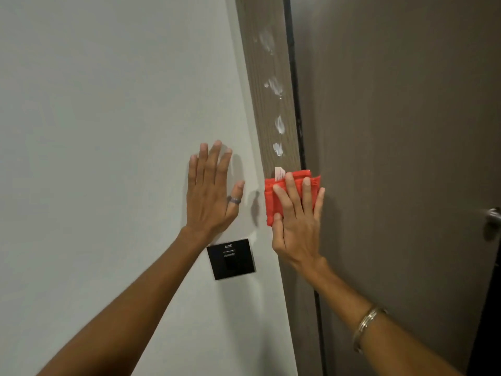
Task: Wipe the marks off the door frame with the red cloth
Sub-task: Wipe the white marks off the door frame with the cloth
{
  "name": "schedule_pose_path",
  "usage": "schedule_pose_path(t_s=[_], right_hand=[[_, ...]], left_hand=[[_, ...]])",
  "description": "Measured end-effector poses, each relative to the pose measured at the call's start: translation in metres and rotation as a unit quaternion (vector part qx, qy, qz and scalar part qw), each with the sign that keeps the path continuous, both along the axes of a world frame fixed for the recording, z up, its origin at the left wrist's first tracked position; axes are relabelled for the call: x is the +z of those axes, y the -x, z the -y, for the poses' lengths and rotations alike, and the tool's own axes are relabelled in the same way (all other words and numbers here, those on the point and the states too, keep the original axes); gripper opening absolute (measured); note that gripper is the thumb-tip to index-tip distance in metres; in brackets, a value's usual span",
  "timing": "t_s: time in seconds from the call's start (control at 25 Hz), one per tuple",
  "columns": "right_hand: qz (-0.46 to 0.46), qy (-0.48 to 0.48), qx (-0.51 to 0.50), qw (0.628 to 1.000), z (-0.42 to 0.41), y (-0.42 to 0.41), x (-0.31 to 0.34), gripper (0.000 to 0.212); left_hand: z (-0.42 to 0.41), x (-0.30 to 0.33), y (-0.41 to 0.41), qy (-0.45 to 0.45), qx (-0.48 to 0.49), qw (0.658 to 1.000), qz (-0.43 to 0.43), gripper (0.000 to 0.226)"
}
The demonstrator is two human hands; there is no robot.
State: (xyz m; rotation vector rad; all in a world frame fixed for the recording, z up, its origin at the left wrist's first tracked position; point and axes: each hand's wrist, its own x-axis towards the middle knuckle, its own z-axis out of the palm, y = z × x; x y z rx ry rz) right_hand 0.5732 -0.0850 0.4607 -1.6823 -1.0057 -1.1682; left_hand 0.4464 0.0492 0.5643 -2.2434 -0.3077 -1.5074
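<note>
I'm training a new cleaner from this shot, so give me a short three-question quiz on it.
1. True or false: the left hand holds the red cloth.
2. Where do the white marks lie relative to the cloth?
A. above it
B. below it
C. on the wall
3. Fill in: the left hand rests flat on the ____.

Key:
1. False; the right hand presses the folded cloth against the door frame.
2. A; they run up the frame, unwiped.
3. wall, above the black wall plate.
</note>
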Motion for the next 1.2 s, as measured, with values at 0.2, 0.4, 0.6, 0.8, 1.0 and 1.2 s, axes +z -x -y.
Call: schedule_pose_path(t_s=[0.2, 0.4, 0.6, 0.8, 1.0, 1.2], right_hand=[[0.036, 0.000, -0.092, 0.995, -0.012, -0.001, 0.007, 0.076], [0.051, -0.008, -0.064, 0.997, -0.007, -0.008, 0.007, 0.064], [0.023, -0.047, -0.047, 0.998, -0.014, -0.017, 0.015, 0.062], [0.047, -0.002, -0.046, 0.998, -0.006, -0.009, -0.019, 0.062], [0.036, -0.034, -0.017, 0.999, -0.002, -0.022, 0.024, 0.065], [0.116, 0.009, -0.035, 0.993, 0.002, -0.028, 0.034, 0.059]], left_hand=[[-0.013, 0.005, -0.013, -0.032, 0.086, 0.996, 0.013, 0.074], [-0.022, 0.003, -0.020, -0.060, 0.112, 0.991, 0.037, 0.077], [-0.025, 0.001, -0.024, -0.073, 0.112, 0.990, 0.051, 0.076], [-0.021, 0.001, -0.023, -0.070, 0.115, 0.990, 0.048, 0.074], [-0.020, 0.000, -0.024, -0.056, 0.113, 0.991, 0.045, 0.078], [-0.020, -0.001, -0.024, -0.047, 0.116, 0.991, 0.041, 0.078]])
